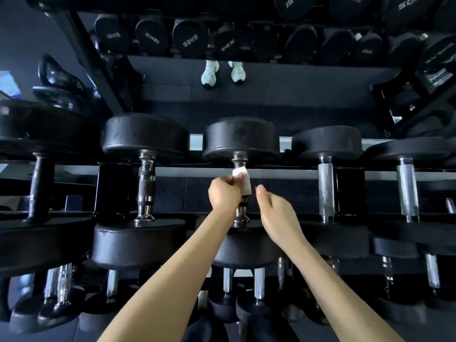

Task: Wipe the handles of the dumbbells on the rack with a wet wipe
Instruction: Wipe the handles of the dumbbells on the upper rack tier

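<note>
A row of black dumbbells lies across the rack's top tier. My left hand (225, 192) is closed around the chrome handle (243, 208) of the middle dumbbell (240, 138), pressing a white wet wipe (243, 180) against it. The wipe wraps the upper part of the handle and sticks out above my fingers. My right hand (277, 213) hovers just right of that handle, fingers loosely apart, holding nothing. Neighbouring handles stand at the left (146, 188) and right (326, 188).
A mirror behind the rack reflects more dumbbells (190, 39) and a pair of white shoes (223, 72). A kettlebell (59, 77) sits at the left. Smaller dumbbells (259, 285) fill the lower tier under my forearms. The rack's crossbar (197, 172) runs behind the handles.
</note>
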`<state>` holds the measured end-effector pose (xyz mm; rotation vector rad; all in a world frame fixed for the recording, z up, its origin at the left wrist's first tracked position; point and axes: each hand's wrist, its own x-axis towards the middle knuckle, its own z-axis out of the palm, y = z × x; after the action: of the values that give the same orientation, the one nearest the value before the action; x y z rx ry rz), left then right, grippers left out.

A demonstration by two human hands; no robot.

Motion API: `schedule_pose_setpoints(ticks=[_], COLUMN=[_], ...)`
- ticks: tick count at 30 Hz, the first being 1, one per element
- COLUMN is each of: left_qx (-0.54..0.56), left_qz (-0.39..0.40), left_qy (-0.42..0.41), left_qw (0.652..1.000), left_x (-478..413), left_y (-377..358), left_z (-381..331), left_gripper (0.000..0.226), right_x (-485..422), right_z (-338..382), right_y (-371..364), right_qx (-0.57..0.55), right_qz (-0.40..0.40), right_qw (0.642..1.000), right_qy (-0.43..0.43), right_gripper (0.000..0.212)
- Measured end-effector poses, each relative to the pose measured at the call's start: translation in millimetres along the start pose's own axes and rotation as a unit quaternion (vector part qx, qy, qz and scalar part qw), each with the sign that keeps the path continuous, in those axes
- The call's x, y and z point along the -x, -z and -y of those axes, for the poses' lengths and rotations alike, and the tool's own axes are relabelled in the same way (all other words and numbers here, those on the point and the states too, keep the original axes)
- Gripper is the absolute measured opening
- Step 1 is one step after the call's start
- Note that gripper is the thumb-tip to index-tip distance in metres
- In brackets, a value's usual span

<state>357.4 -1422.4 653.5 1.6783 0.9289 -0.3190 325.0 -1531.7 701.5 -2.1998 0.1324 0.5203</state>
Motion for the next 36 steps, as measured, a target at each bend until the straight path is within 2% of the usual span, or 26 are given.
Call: schedule_pose_setpoints(ticks=[2, 4, 5, 8, 11, 12, 14, 17, 20, 22, 24, 28, 32, 34, 36], left_qx=[0.058, 0.107, 0.12, 0.159, 0.245, 0.242, 0.197, 0.042, -0.138, -0.201, -0.216, -0.222, -0.086, -0.03, 0.019], left_qz=[-0.006, -0.012, -0.01, 0.023, 0.101, 0.119, 0.131, 0.087, 0.021, -0.006, 0.006, 0.052, 0.048, 0.021, 0.026], left_qy=[0.031, 0.058, 0.071, 0.087, 0.091, 0.089, 0.059, -0.065, -0.19, -0.233, -0.23, -0.196, -0.11, -0.082, -0.077], left_qw=[0.998, 0.992, 0.99, 0.983, 0.96, 0.959, 0.97, 0.993, 0.972, 0.952, 0.949, 0.954, 0.989, 0.996, 0.997], left_x=[-9, -17, -22, -25, -33, -35, -41, -40, -27, -15, -10, -9, -13, -21, -27], left_y=[-3, -5, -6, -1, 8, 11, 14, 14, 12, 12, 14, 22, 13, 7, 5], left_z=[-6, -15, -17, -15, -6, -6, -8, -9, -8, -4, 3, 11, 4, -8, -16], left_gripper=[0.029, 0.03, 0.029, 0.029, 0.04, 0.041, 0.039, 0.03, 0.04, 0.045, 0.045, 0.047, 0.046, 0.042, 0.03], right_x=[11, 15, 14, 11, 12, 12, 13, 18, 18, 19, 22, 33, 30, 29, 29], right_z=[-12, -25, -32, -42, -44, -45, -45, -43, -43, -42, -43, -45, -55, -58, -59], right_y=[-6, -18, -22, -27, -29, -30, -30, -29, -30, -31, -31, -29, -34, -37, -38], right_qx=[0.105, 0.111, 0.089, 0.021, -0.013, -0.024, -0.051, -0.081, -0.065, -0.052, -0.041, -0.083, -0.09, -0.106, -0.113], right_qz=[-0.012, -0.028, -0.044, -0.096, -0.11, -0.112, -0.124, -0.153, -0.155, -0.157, -0.149, -0.11, -0.137, -0.141, -0.143], right_qw=[0.993, 0.99, 0.992, 0.991, 0.988, 0.988, 0.988, 0.985, 0.986, 0.986, 0.988, 0.99, 0.984, 0.982, 0.981], right_qy=[0.052, 0.081, 0.08, 0.087, 0.107, 0.102, 0.072, 0.019, -0.003, -0.001, 0.003, 0.029, 0.07, 0.072, 0.068], right_gripper=[0.05, 0.074, 0.078, 0.065, 0.058, 0.058, 0.055, 0.033, 0.036, 0.041, 0.045, 0.035, 0.032, 0.036, 0.036])
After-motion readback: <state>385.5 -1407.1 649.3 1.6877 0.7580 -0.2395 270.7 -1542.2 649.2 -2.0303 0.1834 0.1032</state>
